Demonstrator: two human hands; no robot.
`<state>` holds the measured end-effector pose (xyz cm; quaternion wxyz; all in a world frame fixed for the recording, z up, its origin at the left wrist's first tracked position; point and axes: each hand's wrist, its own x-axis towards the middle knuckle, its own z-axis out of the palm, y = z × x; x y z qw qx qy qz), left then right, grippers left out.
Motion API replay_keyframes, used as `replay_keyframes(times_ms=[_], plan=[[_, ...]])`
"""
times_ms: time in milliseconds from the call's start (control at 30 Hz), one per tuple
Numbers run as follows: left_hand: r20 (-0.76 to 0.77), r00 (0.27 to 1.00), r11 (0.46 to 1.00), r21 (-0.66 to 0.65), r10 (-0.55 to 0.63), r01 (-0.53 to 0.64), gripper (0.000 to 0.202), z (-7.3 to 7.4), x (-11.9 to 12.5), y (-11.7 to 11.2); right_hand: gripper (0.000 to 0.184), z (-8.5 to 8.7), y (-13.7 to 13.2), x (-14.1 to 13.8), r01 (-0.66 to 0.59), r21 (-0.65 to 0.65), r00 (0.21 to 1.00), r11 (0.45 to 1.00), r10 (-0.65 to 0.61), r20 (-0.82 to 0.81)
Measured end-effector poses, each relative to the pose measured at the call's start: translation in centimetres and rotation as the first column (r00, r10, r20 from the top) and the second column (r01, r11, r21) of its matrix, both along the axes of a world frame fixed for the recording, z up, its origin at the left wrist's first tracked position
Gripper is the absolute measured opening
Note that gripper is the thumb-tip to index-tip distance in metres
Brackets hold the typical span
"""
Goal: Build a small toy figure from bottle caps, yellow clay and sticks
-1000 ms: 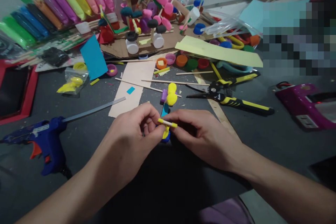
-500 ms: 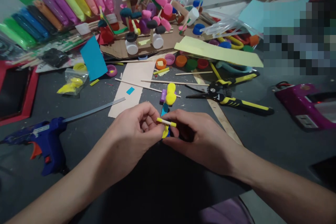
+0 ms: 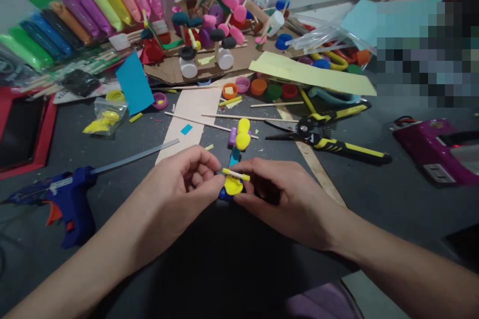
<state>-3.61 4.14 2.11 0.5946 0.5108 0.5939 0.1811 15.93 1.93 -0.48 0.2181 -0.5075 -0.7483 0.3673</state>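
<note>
My left hand (image 3: 183, 187) and my right hand (image 3: 279, 197) meet over the dark table, fingers pinched together on one small craft piece: a short stick with yellow ends (image 3: 235, 175) above a lump of yellow clay (image 3: 233, 186) set on a blue bottle cap (image 3: 223, 194). Just beyond my fingertips lies another small piece of yellow clay balls and a purple bit (image 3: 241, 134) on a blue strip.
A blue glue gun (image 3: 56, 197) lies at the left, yellow-handled cutters (image 3: 325, 139) at the right, a purple tool (image 3: 437, 149) further right. Clay packets (image 3: 75, 15), a bottle-cap model (image 3: 209, 25), loose caps (image 3: 258, 87), sticks and coloured paper sheets crowd the back.
The piece between my hands has turned, so the yellow clay and blue cap show more. Both hands stayed in place.
</note>
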Motion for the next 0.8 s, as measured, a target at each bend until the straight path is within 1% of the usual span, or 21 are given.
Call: replay_keyframes(times_ms=[67, 133, 200, 267, 433, 533, 633, 667, 767, 800], plan=[[-0.086, 0.996, 0.999, 0.020, -0.031, 0.033, 0.015, -0.23, -0.03, -0.36, 0.020, -0.04, -0.07, 0.02, -0.012, 0.006, 1.000, 1.000, 0.012, -0.001], [-0.131, 0.989, 0.997, 0.024, -0.073, 0.076, 0.020, -0.48, -0.02, -0.63, 0.020, -0.08, -0.11, 0.02, -0.023, 0.020, 1.000, 1.000, 0.023, 0.002], [-0.133, 0.987, 0.995, 0.018, -0.092, 0.096, 0.022, -0.66, 0.07, -0.73, 0.020, -0.14, -0.11, -0.01, -0.030, 0.039, 1.000, 0.999, 0.030, 0.005], [-0.120, 0.989, 0.996, 0.009, -0.089, 0.091, 0.021, -0.73, 0.21, -0.67, 0.022, -0.22, -0.08, -0.05, -0.032, 0.059, 0.999, 0.998, 0.032, 0.011], [-0.146, 0.985, 0.996, 0.009, -0.092, 0.094, 0.022, -0.52, 0.43, -0.44, 0.023, -0.47, -0.03, -0.13, -0.060, 0.127, 0.997, 0.990, 0.054, 0.050], [-0.169, 0.980, 0.993, 0.023, -0.106, 0.112, 0.024, -0.32, 0.44, -0.39, 0.026, -0.56, -0.12, -0.05, -0.091, 0.184, 0.994, 0.979, 0.079, 0.072], [-0.206, 0.972, 0.994, 0.005, -0.110, 0.113, 0.027, -0.27, 0.45, -0.31, 0.033, -0.42, -0.25, 0.18, -0.100, 0.219, 0.992, 0.971, 0.080, 0.099], [-0.217, 0.970, 0.994, 0.004, -0.107, 0.110, 0.028, -0.31, 0.44, -0.28, 0.032, -0.32, -0.29, 0.27, -0.092, 0.229, 0.991, 0.969, 0.068, 0.111], [-0.237, 0.965, 0.992, 0.032, -0.109, 0.120, 0.030, -0.57, 0.37, -0.27, 0.020, -0.05, -0.48, 0.49, -0.049, 0.267, 0.991, 0.962, 0.013, 0.136], [-0.243, 0.964, 0.991, 0.047, -0.108, 0.123, 0.030, -0.67, 0.34, -0.29, 0.021, -0.01, -0.55, 0.51, -0.040, 0.278, 0.991, 0.960, 0.004, 0.131]])
